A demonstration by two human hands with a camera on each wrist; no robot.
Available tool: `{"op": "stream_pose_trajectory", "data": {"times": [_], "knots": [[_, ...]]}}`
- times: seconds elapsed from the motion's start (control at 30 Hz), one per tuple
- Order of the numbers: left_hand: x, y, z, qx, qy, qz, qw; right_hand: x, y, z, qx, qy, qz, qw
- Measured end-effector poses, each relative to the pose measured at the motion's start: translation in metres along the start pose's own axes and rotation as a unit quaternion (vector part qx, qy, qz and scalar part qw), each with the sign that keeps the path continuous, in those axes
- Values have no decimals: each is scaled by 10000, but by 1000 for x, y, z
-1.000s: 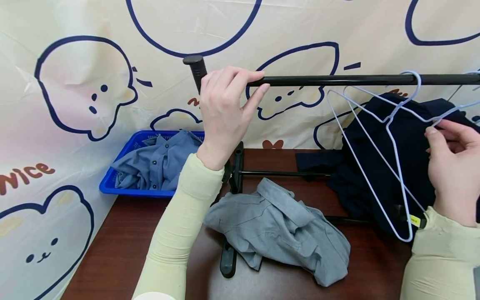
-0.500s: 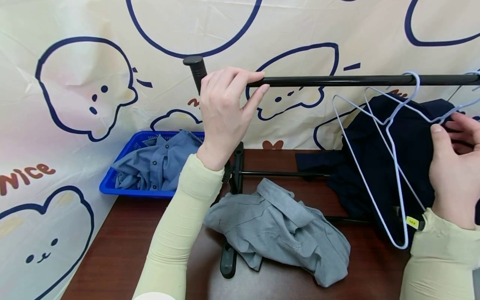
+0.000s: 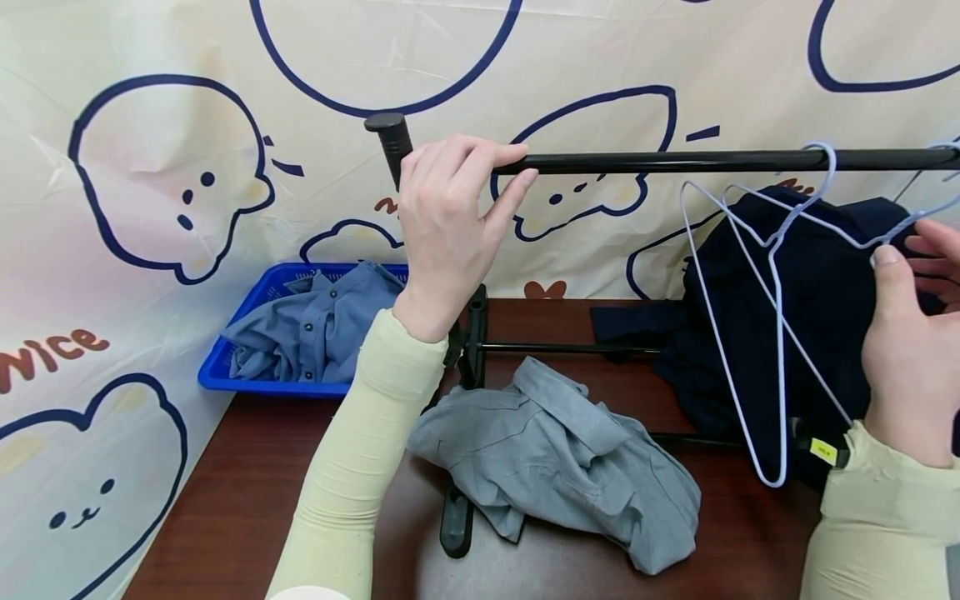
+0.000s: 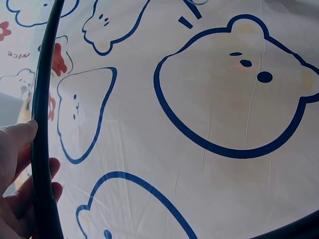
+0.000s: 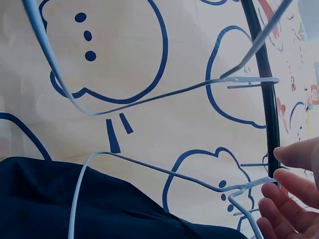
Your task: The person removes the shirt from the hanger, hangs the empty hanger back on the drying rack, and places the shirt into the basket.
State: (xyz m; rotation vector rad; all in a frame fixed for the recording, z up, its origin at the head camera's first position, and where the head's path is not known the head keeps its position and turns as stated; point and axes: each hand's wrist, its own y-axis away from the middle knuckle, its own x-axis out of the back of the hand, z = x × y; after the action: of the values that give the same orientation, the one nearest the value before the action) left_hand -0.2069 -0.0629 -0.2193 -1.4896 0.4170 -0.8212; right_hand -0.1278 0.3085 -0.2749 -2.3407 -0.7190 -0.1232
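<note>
My left hand [image 3: 450, 221] grips the black clothes rail [image 3: 675, 162] close to its left end, fingers over the top and thumb below. In the left wrist view its fingers [image 4: 15, 154] curl round the dark bar. A pale lilac wire hanger [image 3: 780, 350] hooks over the rail at the right. Behind it hangs a second wire hanger [image 3: 795, 325]. My right hand [image 3: 915, 350] is by the second hanger's neck, with thumb and fingers spread apart. In the right wrist view its fingertips [image 5: 280, 175] lie right at the hanger's twisted neck, below the rail.
A grey shirt [image 3: 570, 467] lies crumpled over the rack's base on the brown table [image 3: 225, 475]. A blue basket [image 3: 213, 367] with a blue buttoned shirt [image 3: 315, 325] stands at the left. Dark navy clothing [image 3: 817, 267] is behind the hangers. A printed curtain [image 3: 585, 50] forms the backdrop.
My right hand has shifted slightly right and its thumb and fingers have spread from the hanger. The front hanger swings and the second hanger has moved right. The left hand stays put.
</note>
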Motion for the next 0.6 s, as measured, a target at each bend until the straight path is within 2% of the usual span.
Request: {"op": "stream_pose_trajectory", "data": {"times": [0.23,0.6], "knots": [[0,0,0,-14,-23,12,10000,-1,5,-5,287,-294,-93,9991],[-1,0,0,-18,-78,-15,10000,-6,18,-9,732,-293,-350,9963]]}}
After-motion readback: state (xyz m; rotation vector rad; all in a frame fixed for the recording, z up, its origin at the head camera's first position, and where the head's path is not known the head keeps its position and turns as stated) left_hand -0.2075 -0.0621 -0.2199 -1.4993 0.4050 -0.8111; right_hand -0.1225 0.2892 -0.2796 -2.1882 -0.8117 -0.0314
